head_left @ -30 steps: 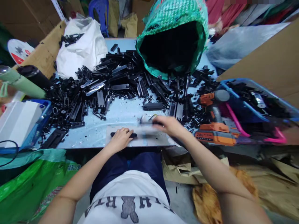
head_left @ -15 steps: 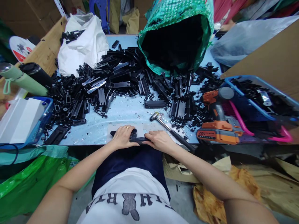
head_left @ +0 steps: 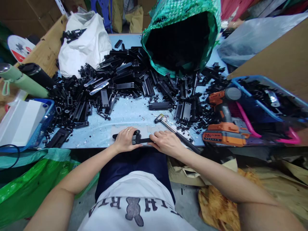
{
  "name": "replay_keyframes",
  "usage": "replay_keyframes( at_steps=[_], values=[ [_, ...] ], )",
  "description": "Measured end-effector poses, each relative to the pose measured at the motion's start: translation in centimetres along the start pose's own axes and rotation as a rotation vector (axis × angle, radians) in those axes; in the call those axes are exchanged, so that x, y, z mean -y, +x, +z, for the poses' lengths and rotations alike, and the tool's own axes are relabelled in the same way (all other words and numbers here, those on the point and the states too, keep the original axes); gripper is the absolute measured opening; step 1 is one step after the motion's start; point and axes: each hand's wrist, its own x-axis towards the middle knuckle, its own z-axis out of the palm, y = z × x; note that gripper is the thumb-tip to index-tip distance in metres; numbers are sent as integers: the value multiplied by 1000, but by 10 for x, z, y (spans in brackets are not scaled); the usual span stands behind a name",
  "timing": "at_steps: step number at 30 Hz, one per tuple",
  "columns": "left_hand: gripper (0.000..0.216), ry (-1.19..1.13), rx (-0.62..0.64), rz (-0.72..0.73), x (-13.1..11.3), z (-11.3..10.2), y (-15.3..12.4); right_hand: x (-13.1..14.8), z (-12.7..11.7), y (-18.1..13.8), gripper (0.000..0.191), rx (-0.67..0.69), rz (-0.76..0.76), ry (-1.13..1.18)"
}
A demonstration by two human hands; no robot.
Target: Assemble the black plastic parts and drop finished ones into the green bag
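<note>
My left hand (head_left: pixel 125 140) is closed over a long black plastic part (head_left: pixel 139 139) that lies on a pale mat (head_left: pixel 149 129) at the table's near edge. My right hand (head_left: pixel 165 142) grips the same part from its right end. A small hammer (head_left: pixel 173 131) with a black handle lies on the table just right of my right hand, its metal head toward the table's middle. A large heap of black plastic parts (head_left: pixel 115 83) covers the table beyond my hands.
An orange cordless drill (head_left: pixel 222 123) lies at the right. Behind it stands a blue basket (head_left: pixel 267 99) of black parts. A green woven sack (head_left: pixel 180 35) gapes open at the back, a white bag (head_left: pixel 84 41) at back left. A blue tray (head_left: pixel 47 117) holds white boxes at left.
A second ago my right hand swung the hammer; it then laid the hammer on the table and took hold of the black part. The part has since turned slightly under both hands.
</note>
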Motion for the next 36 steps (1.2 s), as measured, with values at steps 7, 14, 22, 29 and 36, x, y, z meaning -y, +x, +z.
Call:
replay_keyframes(
  at_steps=[7,14,22,29,36],
  values=[
    [43,65,-75,30,2,5,0,-2,-2,11,32,-71,-30,-79],
    [47,47,-137,66,7,8,1,-9,-8,14,31,-68,-94,-90],
    [59,14,132,-31,4,1,14,-34,14,21,37,-35,-116,12],
    [34,228,34,-375,59,0,142,-40,68,6,41,-163,-48,208],
    [37,311,120,-437,79,24,193,-71,59,41,33,-251,126,223]
  ],
)
